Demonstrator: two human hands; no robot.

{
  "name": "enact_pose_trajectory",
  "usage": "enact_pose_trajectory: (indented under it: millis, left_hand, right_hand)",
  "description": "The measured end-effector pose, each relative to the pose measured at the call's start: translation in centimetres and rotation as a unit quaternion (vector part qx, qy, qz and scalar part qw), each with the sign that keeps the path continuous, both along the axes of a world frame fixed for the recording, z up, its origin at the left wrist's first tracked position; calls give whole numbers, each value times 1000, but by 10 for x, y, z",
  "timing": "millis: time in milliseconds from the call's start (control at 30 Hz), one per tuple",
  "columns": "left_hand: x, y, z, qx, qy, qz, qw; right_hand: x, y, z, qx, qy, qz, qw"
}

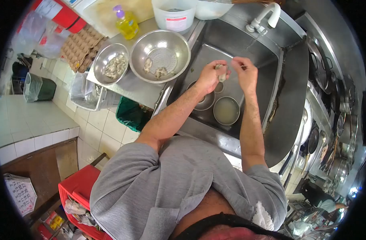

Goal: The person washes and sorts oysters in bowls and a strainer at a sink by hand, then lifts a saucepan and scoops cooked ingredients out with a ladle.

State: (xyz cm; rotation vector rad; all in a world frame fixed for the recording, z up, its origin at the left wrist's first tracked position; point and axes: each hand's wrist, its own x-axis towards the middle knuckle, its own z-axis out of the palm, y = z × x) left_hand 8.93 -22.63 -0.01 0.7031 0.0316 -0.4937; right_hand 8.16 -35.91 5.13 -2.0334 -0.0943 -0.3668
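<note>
Main risk, in my judgement: the pale, wet-looking morsel (221,73) slips into the sink (267,80) or the bowl of cloudy liquid (226,124); cause, a slick surface under light pressure. It lies within the left hand (209,78), gripped at the fingertips, near the right hand (246,73). Right fingers bent inward; too small to tell if they pinch anything. Beyond: similar pieces (161,72) in the colander (179,45).

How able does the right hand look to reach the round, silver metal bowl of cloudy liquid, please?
Probably yes: the bowl sits in the grey metal sink, close to the right hand, with nothing lying across its open top.
</note>
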Motion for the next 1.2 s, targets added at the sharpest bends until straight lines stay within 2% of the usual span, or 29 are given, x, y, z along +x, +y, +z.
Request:
enact_pose_trajectory:
  millis: [33, 67, 100, 133, 167, 233, 267, 300, 333, 433, 500, 567, 600, 633, 667, 700, 733, 767, 833, 867, 900, 967, 1000, 1033, 1067, 1133, 1167, 1200]
  left_hand:
    - [-3, 7, 9, 0, 0, 6, 1000]
    - [-5, 16, 18, 178, -133, -40, 974]
    - [-7, 24, 23, 349, -257, -83, 898]
    - [-7, 28, 11, 375, -295, -120, 871]
    - [-8, 34, -4, 377, -295, -111, 871]
    - [-10, 47, -24, 440, -369, -271, 773]
    - [-13, 52, -28, 443, -368, -265, 773]
    - [-23, 57, -28, 358, -250, -283, 854]
    - [-32, 62, -28, 261, -126, -293, 911]
    - [-31, 89, -4, 258, -173, -290, 905]
    - [-30, 127, 43, 280, -237, -251, 896]
    - [-20, 179, 91, 357, -256, -217, 872]
    - [-20, 204, 110, 418, -263, -147, 857]
    - [-14, 231, 119, 485, -321, -69, 810]
    - [-11, 254, 122, 536, -266, -12, 801]
    - [-7, 275, 126, 597, -228, 28, 769]
    - [-3, 294, 127, 654, -186, 67, 730]
    - [6, 314, 112, 654, -186, 66, 730]
    - [24, 344, 67, 779, -249, 150, 556]
    - [19, 341, 59, 779, -248, 150, 556]
    - [13, 332, 55, 848, -262, 192, 420]
    - [13, 317, 55, 895, -268, 229, 274]
    - [15, 310, 58, 853, -318, 225, 349]
    - [16, 301, 59, 802, -364, 218, 420]
    - [16, 290, 58, 801, -364, 218, 422]
    - [16, 266, 59, 762, -388, 0, 518]
    - [18, 255, 57, 762, -389, -1, 518]
    - [20, 243, 52, 800, -388, -74, 451]
  right_hand:
    - [3, 1, 0, 56, 16, -40, 998]
    - [6, 4, 2, 92, 32, -56, 994]
    - [9, 7, 0, 92, 31, -49, 994]
    - [14, 11, -5, 124, 49, -63, 989]
    - [18, 16, -8, 155, 66, -76, 983]
    - [25, 26, -11, 165, 85, -44, 982]
    - [27, 32, -13, 178, 108, -24, 978]
    - [28, 41, -10, 178, 111, -21, 977]
    - [30, 52, -9, 179, 125, 3, 976]
    - [41, 88, 4, 159, 146, 61, 975]
    - [48, 115, 6, 101, 168, 119, 973]
    - [57, 139, -3, 6, 146, 180, 973]
    - [61, 151, -12, -48, 112, 215, 969]
    - [62, 165, -17, -113, 119, 245, 956]
    - [61, 178, -20, -178, 127, 273, 937]
    - [61, 190, -23, -178, 126, 271, 937]
    - [59, 201, -27, -251, 107, 298, 915]
    - [58, 212, -31, -322, 87, 324, 885]
    - [53, 230, -45, -347, 129, 317, 873]
    - [51, 234, -50, -371, 172, 309, 859]
    - [50, 236, -50, -372, 173, 310, 858]
    - [49, 237, -51, -369, 202, 276, 864]
    - [52, 236, -59, -370, 204, 276, 863]
    - [55, 233, -70, -384, 138, 273, 871]
    - [60, 229, -80, -396, 70, 268, 875]
    - [67, 221, -63, -366, 107, 279, 881]
    - [69, 215, -50, -334, 144, 289, 885]
    - [73, 208, -42, -334, 145, 288, 886]
